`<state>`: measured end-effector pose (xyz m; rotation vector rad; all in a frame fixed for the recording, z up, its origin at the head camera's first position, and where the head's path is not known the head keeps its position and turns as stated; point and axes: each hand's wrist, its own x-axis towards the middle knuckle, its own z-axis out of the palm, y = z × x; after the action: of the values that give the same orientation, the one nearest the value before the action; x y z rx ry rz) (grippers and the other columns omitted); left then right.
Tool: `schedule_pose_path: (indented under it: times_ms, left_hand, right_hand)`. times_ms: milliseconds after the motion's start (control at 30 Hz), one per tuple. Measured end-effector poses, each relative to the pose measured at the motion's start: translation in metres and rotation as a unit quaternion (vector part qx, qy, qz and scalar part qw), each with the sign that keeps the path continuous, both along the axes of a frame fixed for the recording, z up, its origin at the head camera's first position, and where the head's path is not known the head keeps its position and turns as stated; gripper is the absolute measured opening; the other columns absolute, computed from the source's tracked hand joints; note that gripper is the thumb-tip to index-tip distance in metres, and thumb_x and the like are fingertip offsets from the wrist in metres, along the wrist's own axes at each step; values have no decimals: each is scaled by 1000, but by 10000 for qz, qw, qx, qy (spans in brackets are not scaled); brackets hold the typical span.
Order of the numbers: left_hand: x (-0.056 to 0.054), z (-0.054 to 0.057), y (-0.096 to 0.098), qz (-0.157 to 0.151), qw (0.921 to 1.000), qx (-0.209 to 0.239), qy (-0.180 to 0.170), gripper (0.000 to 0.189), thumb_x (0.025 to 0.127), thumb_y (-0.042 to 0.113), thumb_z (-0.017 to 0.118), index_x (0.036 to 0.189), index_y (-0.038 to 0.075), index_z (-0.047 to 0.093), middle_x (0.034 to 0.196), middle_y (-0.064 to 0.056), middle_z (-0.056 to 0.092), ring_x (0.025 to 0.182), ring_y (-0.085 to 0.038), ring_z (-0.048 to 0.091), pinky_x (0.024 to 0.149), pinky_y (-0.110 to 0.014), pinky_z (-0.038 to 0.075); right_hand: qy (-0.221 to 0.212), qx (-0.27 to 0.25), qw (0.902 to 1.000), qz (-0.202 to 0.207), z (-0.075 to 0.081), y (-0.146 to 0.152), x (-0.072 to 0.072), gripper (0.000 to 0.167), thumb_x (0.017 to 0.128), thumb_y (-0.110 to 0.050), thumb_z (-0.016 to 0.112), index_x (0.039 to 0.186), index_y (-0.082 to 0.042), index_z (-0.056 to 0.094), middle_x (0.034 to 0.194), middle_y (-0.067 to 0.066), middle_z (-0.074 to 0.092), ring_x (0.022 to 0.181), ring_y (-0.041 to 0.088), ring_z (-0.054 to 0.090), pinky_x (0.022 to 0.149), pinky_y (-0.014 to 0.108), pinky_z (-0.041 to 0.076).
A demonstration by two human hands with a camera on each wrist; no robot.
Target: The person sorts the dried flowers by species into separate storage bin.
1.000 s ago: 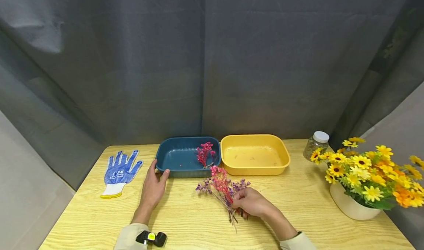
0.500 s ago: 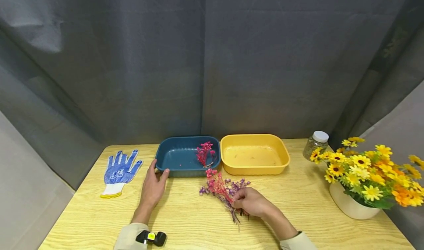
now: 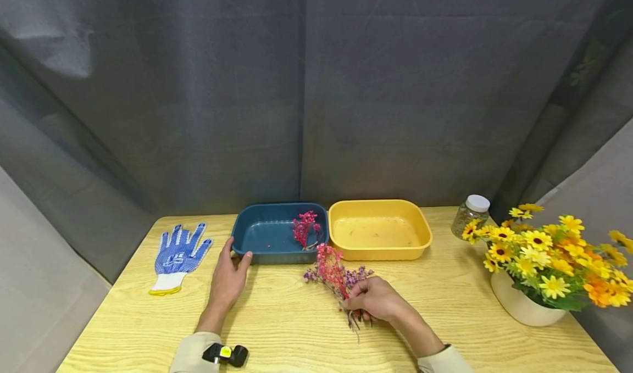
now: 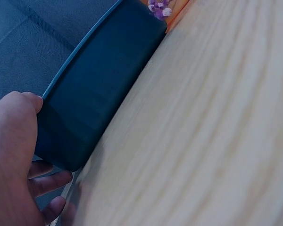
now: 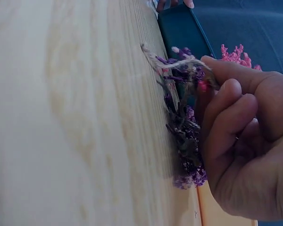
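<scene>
Head view: the right hand (image 3: 373, 300) is pinching a pink sprig (image 3: 330, 266) by its stems in front of the blue tray (image 3: 282, 259), partly hiding the purple flowers (image 3: 358, 277) on the table (image 3: 292, 334). The left hand (image 3: 229, 279) is gripping the tray's near left corner, and from above I'm losing some of its fingers. A second sprig (image 3: 305, 230) is lying inside; the yellow tray (image 3: 381, 254) is standing just beside. In the right wrist view, dark stems are tangling and I can't tell which belong where.

A dark grey curtain (image 3: 222, 104) hangs behind a wood-grained table (image 3: 292, 329).
</scene>
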<state>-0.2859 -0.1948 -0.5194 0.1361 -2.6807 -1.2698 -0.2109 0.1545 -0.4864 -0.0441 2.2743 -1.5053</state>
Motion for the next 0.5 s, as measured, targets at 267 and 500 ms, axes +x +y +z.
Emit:
schedule_pose_path:
  times_ms: [267, 500]
  left_hand:
    - [-1, -1, 0, 7, 10000, 31, -2, 73, 98, 49, 49, 156, 20, 14, 150, -17, 38, 128, -35, 53, 108, -56, 36]
    - [-1, -1, 0, -26, 10000, -7, -32, 75, 98, 52, 47, 156, 20, 13, 151, -17, 37, 128, -35, 52, 108, -56, 36]
  right_hand:
    - [408, 225, 9987, -182, 0, -2, -1, 26, 75, -23, 83, 86, -7, 66, 64, 2, 64, 46, 9, 48, 43, 21, 38]
    - [360, 129, 9987, -323, 3, -1, 0, 18, 82, -21, 76, 80, -6, 67, 58, -2, 59, 45, 10, 48, 41, 19, 30]
